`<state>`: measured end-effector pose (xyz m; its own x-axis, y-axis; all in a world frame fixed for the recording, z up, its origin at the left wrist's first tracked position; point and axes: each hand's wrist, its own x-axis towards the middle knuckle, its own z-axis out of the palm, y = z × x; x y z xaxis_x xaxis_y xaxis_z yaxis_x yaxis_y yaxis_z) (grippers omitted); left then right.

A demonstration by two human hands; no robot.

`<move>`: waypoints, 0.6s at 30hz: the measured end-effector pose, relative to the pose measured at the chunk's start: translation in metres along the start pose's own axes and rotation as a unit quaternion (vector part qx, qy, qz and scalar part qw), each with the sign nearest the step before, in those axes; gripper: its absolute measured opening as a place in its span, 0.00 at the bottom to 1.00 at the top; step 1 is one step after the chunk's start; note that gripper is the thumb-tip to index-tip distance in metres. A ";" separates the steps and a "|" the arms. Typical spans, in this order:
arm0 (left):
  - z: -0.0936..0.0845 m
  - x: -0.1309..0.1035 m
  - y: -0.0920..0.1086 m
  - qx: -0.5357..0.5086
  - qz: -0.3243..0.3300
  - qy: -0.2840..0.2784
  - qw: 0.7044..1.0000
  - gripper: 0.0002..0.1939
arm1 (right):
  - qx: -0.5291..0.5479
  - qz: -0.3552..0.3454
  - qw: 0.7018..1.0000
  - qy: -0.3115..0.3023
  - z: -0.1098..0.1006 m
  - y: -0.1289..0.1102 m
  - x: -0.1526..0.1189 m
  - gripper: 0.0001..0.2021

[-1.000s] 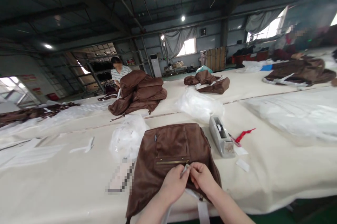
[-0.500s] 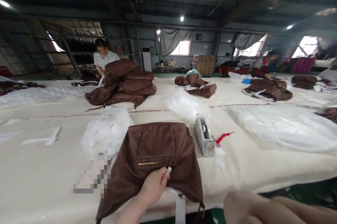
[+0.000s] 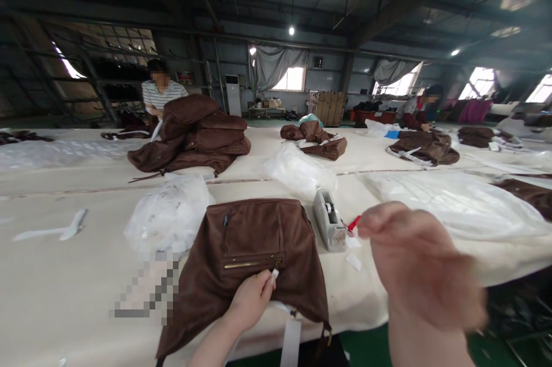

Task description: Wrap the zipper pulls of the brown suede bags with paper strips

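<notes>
A brown leather-look bag lies on the padded table, its brass zipper facing up. My left hand is closed in a pinch on the white-wrapped zipper pull at the zipper's right end. My right hand is lifted over the table to the right of the bag, smeared by motion; whether it holds anything is not clear. A grey tape dispenser stands against the bag's right side, with a red strip by it. A white hang tag dangles at the bag's lower edge.
Crumpled clear plastic sits left of the bag, more plastic behind it. A heap of brown bags rises across the table. Large plastic sheets spread at right. Two people work on the far side.
My right hand has risen from the lower right corner up toward the red strip near the tape dispenser. My left hand keeps its pinch on the zipper pull. The view has shifted slightly.
</notes>
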<state>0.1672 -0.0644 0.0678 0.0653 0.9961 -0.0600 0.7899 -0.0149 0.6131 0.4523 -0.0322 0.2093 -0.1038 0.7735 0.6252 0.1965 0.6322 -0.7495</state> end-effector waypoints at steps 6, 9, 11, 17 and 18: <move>0.000 0.000 -0.002 -0.004 0.022 0.008 1.000 0.16 | -0.219 0.232 0.947 -0.030 0.015 0.100 0.039 0.16; 0.001 0.001 -0.001 -0.011 0.022 0.009 1.000 0.17 | -0.252 0.257 0.932 -0.037 0.017 0.135 0.032 0.13; 0.002 0.002 -0.004 -0.024 0.024 0.009 0.999 0.17 | -0.245 0.269 0.931 -0.039 0.018 0.147 0.028 0.11; 0.013 0.014 -0.026 -0.090 0.022 0.017 0.996 0.17 | -0.174 0.300 0.938 -0.007 0.025 0.166 0.028 0.08; 0.015 0.016 -0.030 -0.093 0.022 0.017 0.995 0.17 | -0.160 0.303 0.940 0.004 0.026 0.169 0.026 0.09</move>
<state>0.1537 -0.0491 0.0366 0.0732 0.9973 -0.0051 0.6605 -0.0446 0.7495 0.4573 0.0959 0.0938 0.1275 0.9860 0.1076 0.5001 0.0298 -0.8655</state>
